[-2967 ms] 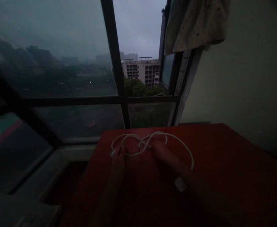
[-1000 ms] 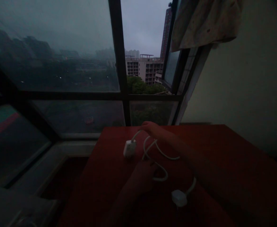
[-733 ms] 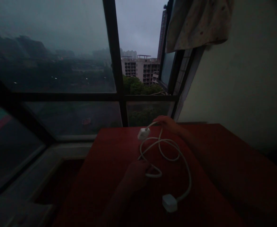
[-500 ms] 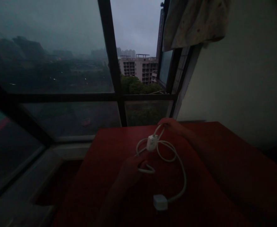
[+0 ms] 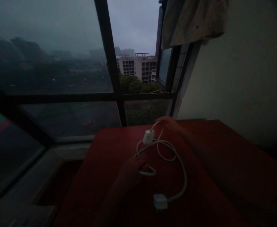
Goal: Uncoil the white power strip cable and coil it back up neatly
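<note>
A white cable [image 5: 185,176] lies in loose loops on the red-brown table. My right hand [image 5: 168,123] pinches the cable near the table's far edge, just behind a white block-shaped connector [image 5: 148,137] that hangs from it, tilted. Lower and to the left, my left hand [image 5: 133,168] is closed round another part of the cable, with a small loop sticking out to the right of its fingers. A white plug [image 5: 160,201] at the cable's near end rests on the table, its prongs toward me. Dim light hides the finger details.
The red-brown table [image 5: 105,148] reaches to the windows. Dark window frames [image 5: 118,97] stand behind and to the left, with one pane open. A pale wall [image 5: 233,82] rises on the right, and a cloth [image 5: 197,25] hangs above the table.
My right hand has moved slightly left, and the connector has swung left and up with the cable. My left hand and the plug stay nearly where they were.
</note>
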`<state>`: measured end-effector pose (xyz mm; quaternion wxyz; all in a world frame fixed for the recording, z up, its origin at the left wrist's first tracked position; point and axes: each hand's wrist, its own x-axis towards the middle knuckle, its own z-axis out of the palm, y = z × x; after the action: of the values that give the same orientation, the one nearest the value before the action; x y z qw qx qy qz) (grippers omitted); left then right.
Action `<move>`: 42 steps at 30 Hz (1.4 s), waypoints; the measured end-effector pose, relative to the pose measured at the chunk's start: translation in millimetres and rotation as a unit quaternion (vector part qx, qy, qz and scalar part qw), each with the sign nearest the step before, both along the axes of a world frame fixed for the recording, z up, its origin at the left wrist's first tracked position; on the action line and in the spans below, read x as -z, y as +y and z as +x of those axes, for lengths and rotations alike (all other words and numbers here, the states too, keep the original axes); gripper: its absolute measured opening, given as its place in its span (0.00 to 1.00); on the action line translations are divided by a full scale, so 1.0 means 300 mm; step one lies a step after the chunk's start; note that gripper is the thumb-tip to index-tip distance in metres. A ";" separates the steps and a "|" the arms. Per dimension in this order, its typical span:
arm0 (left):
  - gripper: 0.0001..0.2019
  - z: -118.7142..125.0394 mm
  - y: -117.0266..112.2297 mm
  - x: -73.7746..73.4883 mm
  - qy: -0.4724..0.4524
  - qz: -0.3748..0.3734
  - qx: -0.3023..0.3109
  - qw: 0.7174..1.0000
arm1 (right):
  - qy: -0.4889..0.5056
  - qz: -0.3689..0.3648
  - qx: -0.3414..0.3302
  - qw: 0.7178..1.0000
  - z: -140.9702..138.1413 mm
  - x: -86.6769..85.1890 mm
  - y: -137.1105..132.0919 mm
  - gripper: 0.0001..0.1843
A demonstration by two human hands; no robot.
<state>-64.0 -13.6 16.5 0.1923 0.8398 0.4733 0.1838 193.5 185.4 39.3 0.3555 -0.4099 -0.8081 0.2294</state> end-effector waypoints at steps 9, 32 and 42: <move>0.30 -0.054 -0.004 -0.008 0.035 -0.032 0.099 0.994 | -0.001 0.009 0.015 1.000 -0.017 -0.005 -0.016 0.18; 0.16 0.018 0.262 0.059 -0.200 -0.011 -0.181 0.963 | -0.143 0.107 -0.048 0.983 -0.068 -0.051 -0.037 0.22; 0.17 0.018 0.318 -0.043 -0.397 -0.028 -0.175 0.900 | -0.302 0.180 -0.078 0.933 -0.259 -0.172 -0.154 0.17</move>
<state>-58.7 81.7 29.3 0.3525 0.5945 0.5022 0.5197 115.7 139.2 90.9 0.1433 -0.3249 -0.9344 -0.0271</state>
